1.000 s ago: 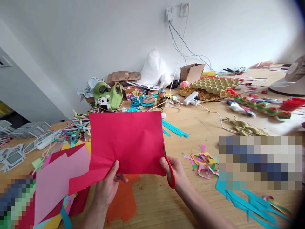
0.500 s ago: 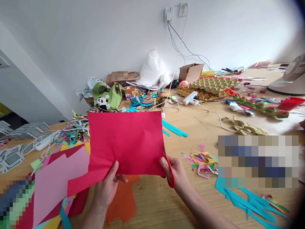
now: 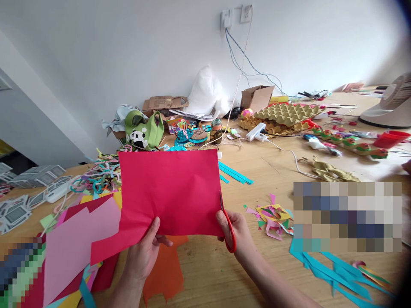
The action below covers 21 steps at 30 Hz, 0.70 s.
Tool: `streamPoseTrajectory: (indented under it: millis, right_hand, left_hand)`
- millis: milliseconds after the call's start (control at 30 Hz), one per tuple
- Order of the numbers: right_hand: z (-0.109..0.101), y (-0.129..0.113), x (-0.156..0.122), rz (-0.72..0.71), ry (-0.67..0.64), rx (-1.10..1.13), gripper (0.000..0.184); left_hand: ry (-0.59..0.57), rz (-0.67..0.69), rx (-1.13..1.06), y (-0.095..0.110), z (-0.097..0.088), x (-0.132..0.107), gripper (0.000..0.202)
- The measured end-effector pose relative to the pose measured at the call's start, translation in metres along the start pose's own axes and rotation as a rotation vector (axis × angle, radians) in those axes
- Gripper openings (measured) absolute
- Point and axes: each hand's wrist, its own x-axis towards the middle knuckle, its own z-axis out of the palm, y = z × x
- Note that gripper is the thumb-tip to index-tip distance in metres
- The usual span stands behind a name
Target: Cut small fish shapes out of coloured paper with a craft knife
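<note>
A sheet of red paper (image 3: 173, 188) is held up in front of me, with a strip-like flap sticking out at its lower left. My left hand (image 3: 146, 244) pinches its lower edge, thumb on the near face and fingers behind. At the lower right corner, my right hand (image 3: 236, 233) holds red-handled scissors (image 3: 230, 235) and also grips the paper with the thumb. The scissors' blades point up along the right edge of the sheet. Below the red sheet, an orange piece of paper (image 3: 167, 273) lies on the table.
Pink paper (image 3: 69, 252) and other coloured sheets lie at the left. Paper scraps (image 3: 272, 216) and blue strips (image 3: 334, 273) are on the right. Behind stand a green panda bag (image 3: 144, 130), egg trays (image 3: 285, 115), a power strip (image 3: 256, 131) and a fan (image 3: 390, 102).
</note>
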Motion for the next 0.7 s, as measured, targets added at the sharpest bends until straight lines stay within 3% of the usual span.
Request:
streamPoseTrajectory:
  millis: [433, 700]
  right_hand:
    - [0.002, -0.0039, -0.0017, 0.037, 0.036, 0.007, 0.064]
    - [0.0018, -0.0056, -0.0014, 0.062, 0.048, 0.012, 0.063]
  left_hand:
    - [-0.054, 0.025, 0.022, -0.0014, -0.0016, 0.0005, 0.044]
    - [-0.011, 0.01, 0.014, 0.0003, 0.001, -0.0007, 0.048]
